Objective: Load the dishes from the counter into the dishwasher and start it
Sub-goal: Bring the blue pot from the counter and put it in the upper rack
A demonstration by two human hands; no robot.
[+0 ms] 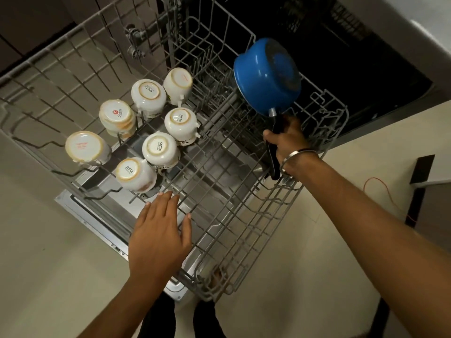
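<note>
The grey wire upper rack (234, 215) of the dishwasher is pulled out below me. Several white cups (159, 148) stand upside down on its left half. My right hand (289, 142) grips the black handle of a blue saucepan (266, 76), which is tilted bottom up over the rack's far right part. My left hand (161, 230) hovers flat with straight fingers over the rack's near edge, holding nothing.
The open dishwasher door (97, 215) lies under the rack, with the dark tub (341, 57) behind. The counter edge (427, 32) runs at top right. Beige floor tiles surround me; a red wire (388, 191) and a dark object lie at right.
</note>
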